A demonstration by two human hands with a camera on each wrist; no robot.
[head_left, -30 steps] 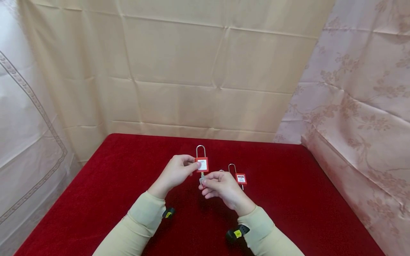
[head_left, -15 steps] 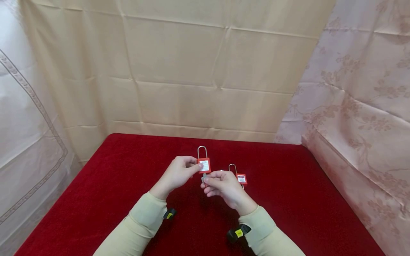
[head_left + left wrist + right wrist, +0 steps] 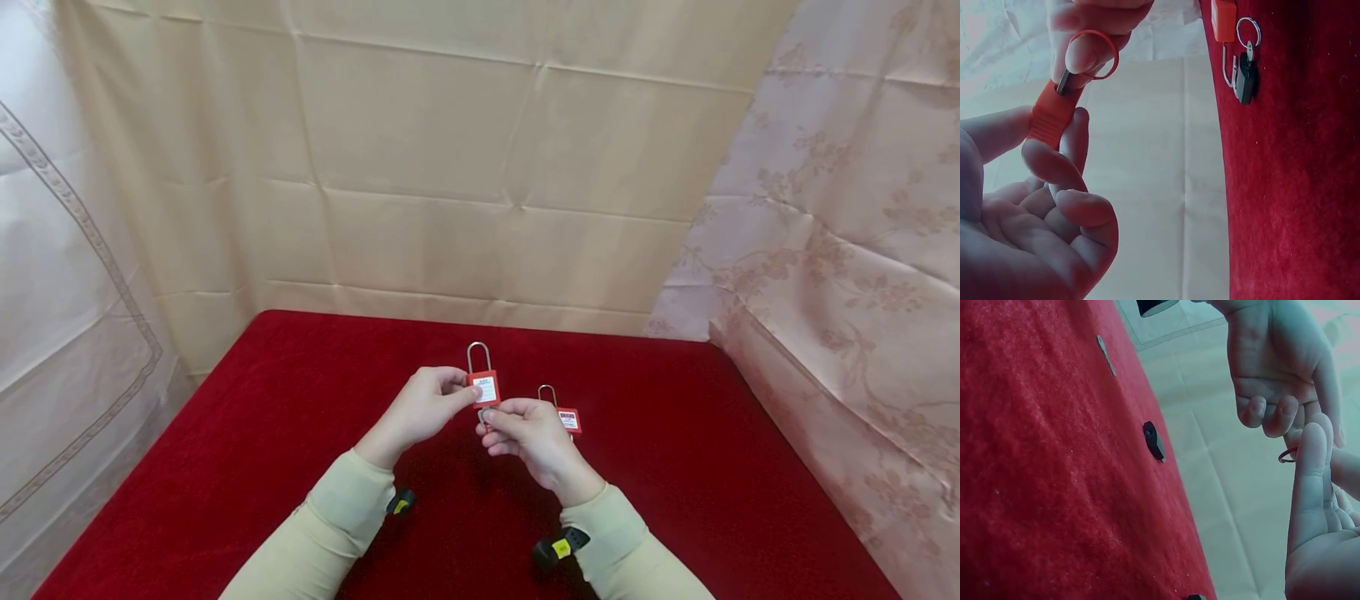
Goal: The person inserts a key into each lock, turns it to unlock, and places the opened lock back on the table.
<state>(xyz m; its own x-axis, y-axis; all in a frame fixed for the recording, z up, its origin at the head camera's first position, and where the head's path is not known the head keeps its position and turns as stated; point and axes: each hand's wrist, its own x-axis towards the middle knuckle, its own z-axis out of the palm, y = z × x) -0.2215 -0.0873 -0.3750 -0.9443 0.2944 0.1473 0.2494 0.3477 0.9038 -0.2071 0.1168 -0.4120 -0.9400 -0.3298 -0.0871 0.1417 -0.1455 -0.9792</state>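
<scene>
My left hand (image 3: pixel 426 410) grips a red padlock (image 3: pixel 485 386) between thumb and fingers, its white label facing me and its metal shackle upward. Just below, my right hand (image 3: pixel 534 440) pinches a key (image 3: pixel 482 416) whose head sits close under the padlock's bottom. In the left wrist view the metal of the key (image 3: pixel 1063 83) enters the end of the padlock (image 3: pixel 1050 119), and a red ring (image 3: pixel 1107 47) hangs from it around the right fingertips. The right wrist view shows part of this ring (image 3: pixel 1285 455) beside my fingertips; the padlock is hidden there behind the hands.
A second red padlock (image 3: pixel 568 419) lies on the red cloth-covered table (image 3: pixel 675 467), behind my right hand. Near it a black-headed key (image 3: pixel 1246 78) hangs on a metal ring (image 3: pixel 1249 31). Another black-headed piece (image 3: pixel 1153 440) and a flat metal piece (image 3: pixel 1106 355) lie on the cloth.
The key has moved up toward the padlock, so its shaft no longer shows between them in the head view. Both hands and the padlock have shifted slightly right.
</scene>
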